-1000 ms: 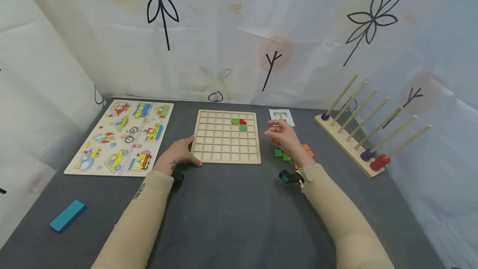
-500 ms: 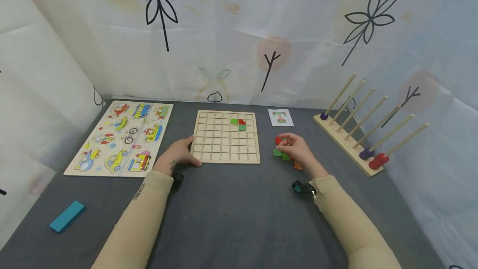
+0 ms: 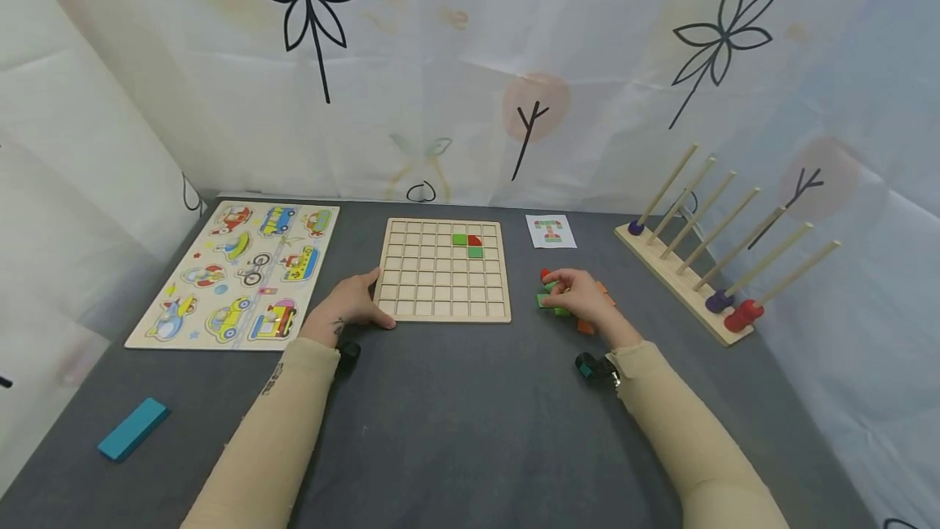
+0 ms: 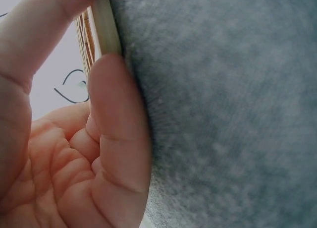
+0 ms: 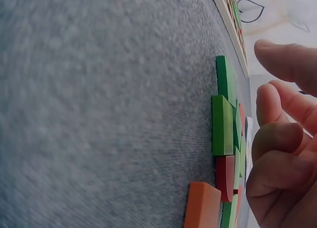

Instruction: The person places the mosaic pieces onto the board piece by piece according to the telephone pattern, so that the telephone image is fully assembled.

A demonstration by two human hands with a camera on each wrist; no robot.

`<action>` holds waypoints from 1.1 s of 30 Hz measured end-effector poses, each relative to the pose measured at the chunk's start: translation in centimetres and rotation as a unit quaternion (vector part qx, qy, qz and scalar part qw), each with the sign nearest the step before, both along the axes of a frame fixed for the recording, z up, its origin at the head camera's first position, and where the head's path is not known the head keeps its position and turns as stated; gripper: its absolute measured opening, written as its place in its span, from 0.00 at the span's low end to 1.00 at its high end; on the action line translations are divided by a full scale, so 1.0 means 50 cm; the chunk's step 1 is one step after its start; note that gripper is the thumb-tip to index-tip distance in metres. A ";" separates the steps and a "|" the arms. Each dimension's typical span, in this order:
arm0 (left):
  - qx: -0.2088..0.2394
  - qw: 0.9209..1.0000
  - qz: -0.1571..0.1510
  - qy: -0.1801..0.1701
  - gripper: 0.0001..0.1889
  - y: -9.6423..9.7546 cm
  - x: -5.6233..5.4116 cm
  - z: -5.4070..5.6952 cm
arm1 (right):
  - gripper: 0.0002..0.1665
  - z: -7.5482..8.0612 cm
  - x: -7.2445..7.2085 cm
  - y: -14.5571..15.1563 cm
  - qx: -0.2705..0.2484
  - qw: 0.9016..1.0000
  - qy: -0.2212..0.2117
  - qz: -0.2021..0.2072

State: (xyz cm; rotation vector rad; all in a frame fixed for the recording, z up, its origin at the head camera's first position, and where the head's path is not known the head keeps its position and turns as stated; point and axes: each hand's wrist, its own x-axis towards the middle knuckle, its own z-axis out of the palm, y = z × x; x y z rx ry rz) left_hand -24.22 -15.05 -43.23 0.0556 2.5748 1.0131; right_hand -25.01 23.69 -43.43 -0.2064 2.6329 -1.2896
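My left hand [image 3: 351,304] holds the near left corner of a square wooden grid board [image 3: 441,276], thumb along its front edge and fingers at its side. The left wrist view shows fingers against the board's pale edge [image 4: 106,32]. Two green tiles and one red tile [image 3: 474,241] sit in the board's upper right cells. My right hand [image 3: 578,298] hovers over a loose cluster of small tiles, fingers loosely bent and partly hiding them. Green tiles [image 5: 223,125], a red tile [image 5: 225,178] and an orange tile [image 5: 202,205] lie below it, with nothing between thumb and fingers.
A small printed pattern card [image 3: 551,232] lies behind the tiles. To the right stands a wooden peg rack [image 3: 686,284] with tall pegs and a few beads. A vehicle picture puzzle [image 3: 235,276] lies at left, a blue block [image 3: 134,428] nearer. Cloth walls [image 3: 441,64] enclose the table.
My right hand has drawn back from beside the card to the tile cluster and come down close over it, uncovering the card. The left hand stays at the board's corner.
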 end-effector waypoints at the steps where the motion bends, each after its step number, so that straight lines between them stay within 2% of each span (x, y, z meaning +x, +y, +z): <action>1: 0.001 1.000 0.000 -0.001 0.59 0.000 0.000 0.000 | 0.23 0.000 0.000 0.001 0.004 1.000 0.002 0.004; 7: 0.004 1.000 0.011 -0.015 0.59 0.001 -0.001 -0.004 | 0.21 -0.001 -0.002 0.003 0.019 1.000 -0.012 0.012; 14: 0.007 1.000 0.015 -0.015 0.59 0.001 0.002 -0.001 | 0.19 0.002 0.000 0.004 0.046 0.998 -0.016 0.033; 23: 0.006 1.000 0.017 -0.017 0.59 0.000 0.000 0.000 | 0.20 0.003 -0.001 0.006 0.078 0.996 -0.031 0.027; 33: 0.000 1.000 0.018 -0.016 0.60 0.000 0.002 0.002 | 0.18 0.000 -0.004 0.003 0.105 0.994 -0.018 0.029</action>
